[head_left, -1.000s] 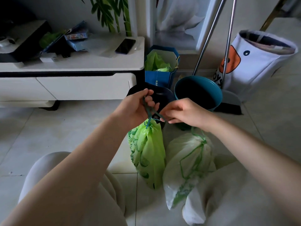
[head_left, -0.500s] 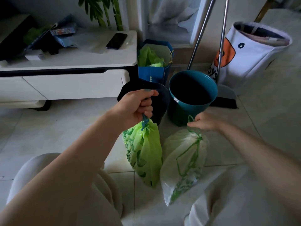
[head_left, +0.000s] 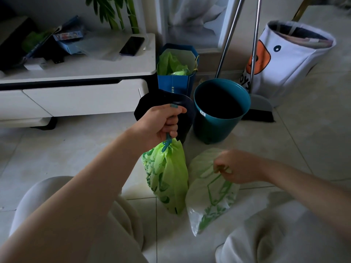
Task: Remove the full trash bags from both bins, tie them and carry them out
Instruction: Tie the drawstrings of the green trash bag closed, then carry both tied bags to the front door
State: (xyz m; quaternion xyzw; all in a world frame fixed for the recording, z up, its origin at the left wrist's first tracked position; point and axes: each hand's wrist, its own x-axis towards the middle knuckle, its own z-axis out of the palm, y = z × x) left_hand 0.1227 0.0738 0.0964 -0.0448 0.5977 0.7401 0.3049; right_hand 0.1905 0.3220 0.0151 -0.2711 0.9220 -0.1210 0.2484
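Note:
A bright green trash bag hangs tied at its neck, and my left hand grips its teal drawstring from above. Beside it on the floor lies a white trash bag with green print. My right hand pinches the green drawstring at the top of that white bag. Behind the bags stand a dark bin, partly hidden by my left hand, and a teal bin that looks empty inside.
A white low cabinet with a phone on top stands at the left. A blue paper bag holding green plastic sits behind the bins. A broom and dustpan lean by a white fabric basket. My knees fill the bottom.
My right hand left the green bag's drawstring, dropped to the white bag and took hold of its string. My left hand kept hold of the green bag.

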